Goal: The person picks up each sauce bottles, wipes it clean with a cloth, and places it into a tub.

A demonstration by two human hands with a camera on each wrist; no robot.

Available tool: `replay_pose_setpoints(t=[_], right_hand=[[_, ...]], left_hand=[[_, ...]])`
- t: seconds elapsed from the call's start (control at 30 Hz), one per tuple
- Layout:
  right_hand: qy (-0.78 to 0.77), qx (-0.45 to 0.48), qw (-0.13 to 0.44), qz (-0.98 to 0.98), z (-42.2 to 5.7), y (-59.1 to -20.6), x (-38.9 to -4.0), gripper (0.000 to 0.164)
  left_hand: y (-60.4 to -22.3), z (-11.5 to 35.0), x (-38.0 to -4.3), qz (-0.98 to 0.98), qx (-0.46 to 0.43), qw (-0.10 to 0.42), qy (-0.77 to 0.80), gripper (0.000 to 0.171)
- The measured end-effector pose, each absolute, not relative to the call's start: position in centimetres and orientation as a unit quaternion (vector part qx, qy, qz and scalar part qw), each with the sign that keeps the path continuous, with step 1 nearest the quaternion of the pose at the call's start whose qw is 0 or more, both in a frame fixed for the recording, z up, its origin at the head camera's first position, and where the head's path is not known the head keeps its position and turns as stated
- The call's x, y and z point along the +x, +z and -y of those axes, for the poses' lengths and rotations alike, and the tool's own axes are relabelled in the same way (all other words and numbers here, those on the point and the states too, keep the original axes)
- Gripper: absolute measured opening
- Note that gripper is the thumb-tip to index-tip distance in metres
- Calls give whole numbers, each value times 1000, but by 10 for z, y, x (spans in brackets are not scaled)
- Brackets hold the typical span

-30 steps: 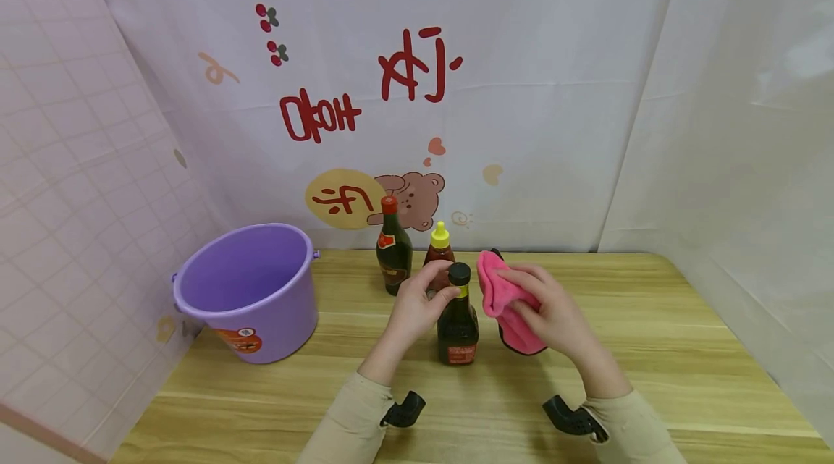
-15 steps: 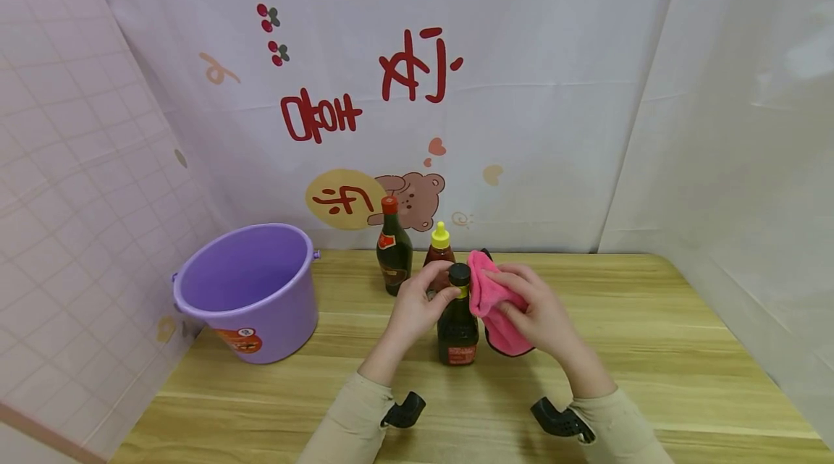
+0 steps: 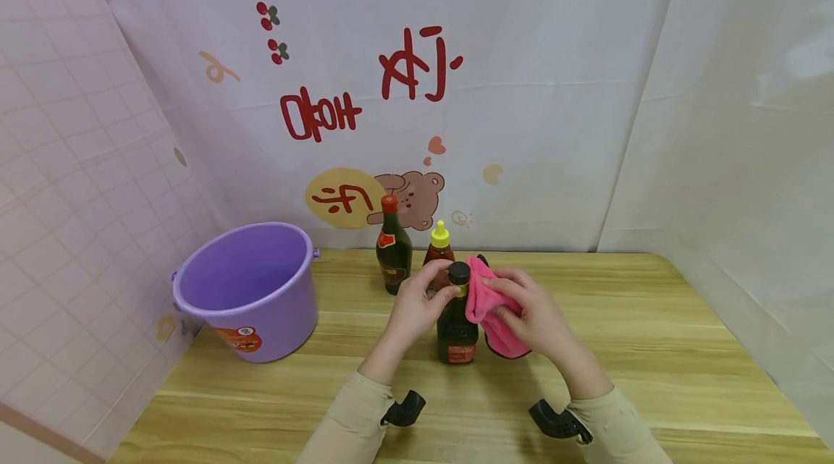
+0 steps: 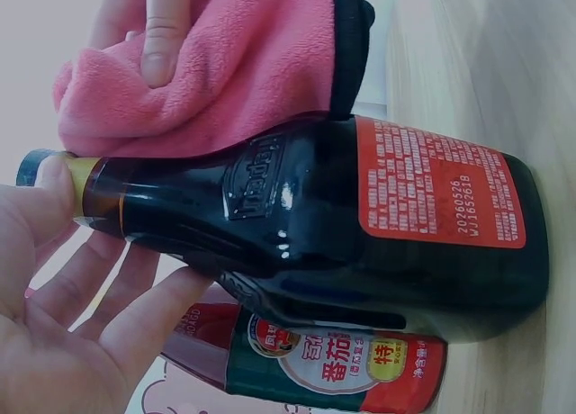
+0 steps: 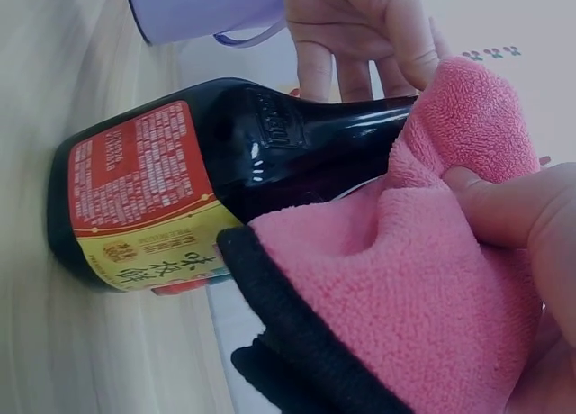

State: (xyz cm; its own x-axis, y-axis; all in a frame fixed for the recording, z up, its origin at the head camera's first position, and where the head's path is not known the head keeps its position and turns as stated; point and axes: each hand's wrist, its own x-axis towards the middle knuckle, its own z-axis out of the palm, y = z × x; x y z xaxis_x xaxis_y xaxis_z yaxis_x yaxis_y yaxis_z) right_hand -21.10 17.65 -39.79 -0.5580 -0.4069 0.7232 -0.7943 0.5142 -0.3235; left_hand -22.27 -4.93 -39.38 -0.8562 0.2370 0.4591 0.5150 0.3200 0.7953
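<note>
Pink plush cloth, gripped by the right hand, bears against the side of a dark bottle. Left hand grips that bottle's neck. Bottle upright on wooden table. Behind: yellow-capped bottle; further left, red-capped bottle, then purple bucket.

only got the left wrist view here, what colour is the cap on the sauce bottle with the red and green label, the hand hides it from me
Observer: Yellow; that cap shows in the head view.

Operator: and the dark bottle in the left hand, any label on it besides the red label

Observer: Yes, the right wrist view shows a yellow label right beside the red one.
</note>
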Motion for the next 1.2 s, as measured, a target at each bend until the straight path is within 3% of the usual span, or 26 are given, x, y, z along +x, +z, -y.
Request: replay_pose_setpoints(t=[1.2], right_hand=[[253,380,283,844,-179,-419,-210,48]], left_hand=[[-394,49,-221,799,-235,132,-537,29]])
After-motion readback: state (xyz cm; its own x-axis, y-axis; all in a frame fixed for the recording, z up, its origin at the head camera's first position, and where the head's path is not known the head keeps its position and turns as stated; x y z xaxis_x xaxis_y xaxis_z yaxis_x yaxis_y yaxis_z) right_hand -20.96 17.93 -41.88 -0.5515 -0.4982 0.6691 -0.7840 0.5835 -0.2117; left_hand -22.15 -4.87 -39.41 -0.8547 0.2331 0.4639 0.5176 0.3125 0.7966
